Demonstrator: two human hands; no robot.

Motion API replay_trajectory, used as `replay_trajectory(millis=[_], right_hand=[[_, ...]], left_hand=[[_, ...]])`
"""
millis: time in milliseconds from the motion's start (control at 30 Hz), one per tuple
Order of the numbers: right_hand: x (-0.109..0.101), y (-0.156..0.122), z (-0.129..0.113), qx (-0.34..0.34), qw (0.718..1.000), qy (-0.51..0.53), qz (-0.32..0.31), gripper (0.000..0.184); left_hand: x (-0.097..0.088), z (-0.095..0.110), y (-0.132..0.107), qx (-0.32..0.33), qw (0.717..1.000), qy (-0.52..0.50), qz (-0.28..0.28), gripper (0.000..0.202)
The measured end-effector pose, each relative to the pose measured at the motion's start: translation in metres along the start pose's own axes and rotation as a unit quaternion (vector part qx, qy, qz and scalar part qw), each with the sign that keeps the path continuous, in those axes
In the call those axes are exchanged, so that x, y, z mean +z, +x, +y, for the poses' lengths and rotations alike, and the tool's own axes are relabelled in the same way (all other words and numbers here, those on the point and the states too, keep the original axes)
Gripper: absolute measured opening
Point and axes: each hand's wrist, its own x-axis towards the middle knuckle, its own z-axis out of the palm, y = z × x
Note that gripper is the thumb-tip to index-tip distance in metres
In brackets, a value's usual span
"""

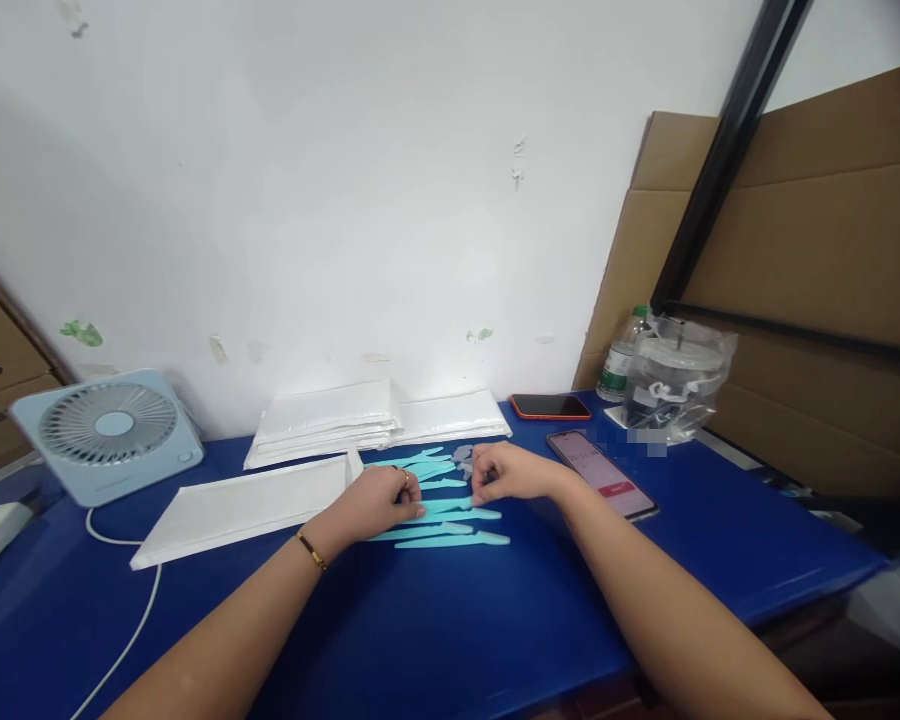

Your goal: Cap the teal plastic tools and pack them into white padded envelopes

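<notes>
Several thin turquoise plastic pieces [461, 538] lie side by side on the blue table [450, 620]. My left hand [379, 500], with a ring and a bracelet at the wrist, rests curled on their left ends, fingertips pressed onto one piece. My right hand [506, 472] is curled just right of it, fingertips down on the pieces near a small grey part [463, 457]. More turquoise pieces [420, 464] lie just behind my hands.
A long white packet [240, 508] lies left of my hands, a stack of white packets [375, 415] behind. A small blue fan [109, 432] with a white cable stands far left. Two phones [604, 472] [549, 405], a water bottle [621, 360] and a clear bag [675, 380] sit right, cardboard behind.
</notes>
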Motion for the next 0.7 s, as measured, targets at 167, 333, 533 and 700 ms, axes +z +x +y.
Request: replay_trajectory(millis=[167,333,533,700], right_hand=[[-0.006,0.024,0.006,0.053,0.99,0.104,0.081,0.024],[0.012,0.034,0.018,0.043,0.955,0.25,0.154,0.034],[0.023,0.024,0.025,0.051,0.948,0.252,0.186,0.037],[0.026,0.029,0.022,0.056,0.962,0.226,0.143,0.04]], left_hand=[[-0.006,-0.016,0.012,-0.057,0.994,-0.056,0.074,0.03],[0.0,-0.023,0.004,-0.063,0.982,-0.039,0.176,0.033],[0.014,-0.026,-0.007,-0.066,0.978,0.016,0.199,0.028],[0.017,-0.027,0.0,-0.05,0.976,0.001,0.214,0.027]])
